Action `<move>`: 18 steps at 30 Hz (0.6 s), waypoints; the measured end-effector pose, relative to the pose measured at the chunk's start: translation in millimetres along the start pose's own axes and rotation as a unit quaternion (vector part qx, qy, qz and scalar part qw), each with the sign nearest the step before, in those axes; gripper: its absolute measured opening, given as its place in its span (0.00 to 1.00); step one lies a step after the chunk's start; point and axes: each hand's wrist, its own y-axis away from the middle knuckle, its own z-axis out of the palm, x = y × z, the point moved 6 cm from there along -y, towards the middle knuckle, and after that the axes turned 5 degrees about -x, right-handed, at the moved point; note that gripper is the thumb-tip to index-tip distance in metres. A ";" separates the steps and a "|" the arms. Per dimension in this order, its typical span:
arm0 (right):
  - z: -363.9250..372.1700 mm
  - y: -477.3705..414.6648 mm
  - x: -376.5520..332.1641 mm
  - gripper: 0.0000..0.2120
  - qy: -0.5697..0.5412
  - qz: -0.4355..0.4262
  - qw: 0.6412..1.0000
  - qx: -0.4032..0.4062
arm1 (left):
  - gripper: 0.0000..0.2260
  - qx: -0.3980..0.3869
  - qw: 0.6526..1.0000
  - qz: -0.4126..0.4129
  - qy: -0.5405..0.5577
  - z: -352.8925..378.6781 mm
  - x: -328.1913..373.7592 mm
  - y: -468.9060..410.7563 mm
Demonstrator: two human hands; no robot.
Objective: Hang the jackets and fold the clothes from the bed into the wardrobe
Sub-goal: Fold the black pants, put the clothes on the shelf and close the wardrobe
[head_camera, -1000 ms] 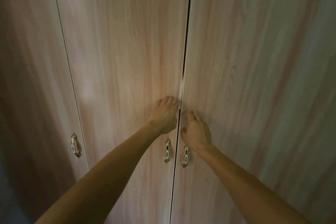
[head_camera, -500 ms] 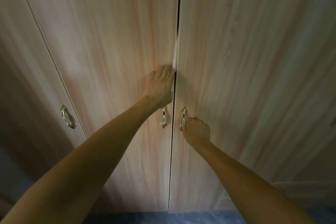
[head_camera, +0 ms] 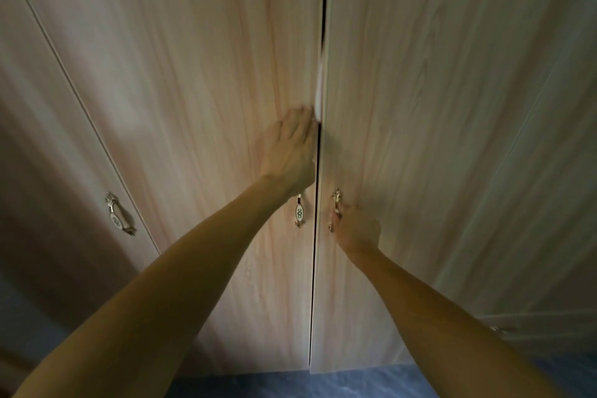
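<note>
While the right hand [head_camera: 357, 229] gripped the right door handle [head_camera: 336, 196] of the wardrobe [head_camera: 193, 74], the left hand [head_camera: 289, 149] lay at the seam of the 2 doors, under a pale strip [head_camera: 319, 87]; blur hid whether it gripped anything

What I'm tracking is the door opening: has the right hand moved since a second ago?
Yes: the right hand dropped from above the right door's handle onto it, gripping it.
</note>
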 end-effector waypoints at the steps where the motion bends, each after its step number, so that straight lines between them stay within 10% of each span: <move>1: 0.3 -0.5 0.0 0.17 0.001 0.001 1.000 0.007 | 0.32 -0.004 1.000 0.001 0.000 -0.2 1.3 -1.3; 18: -13.2 27.4 8.7 0.21 0.001 -0.001 1.000 0.013 | 0.21 0.037 0.985 0.122 -0.116 -30.5 8.9 -13.8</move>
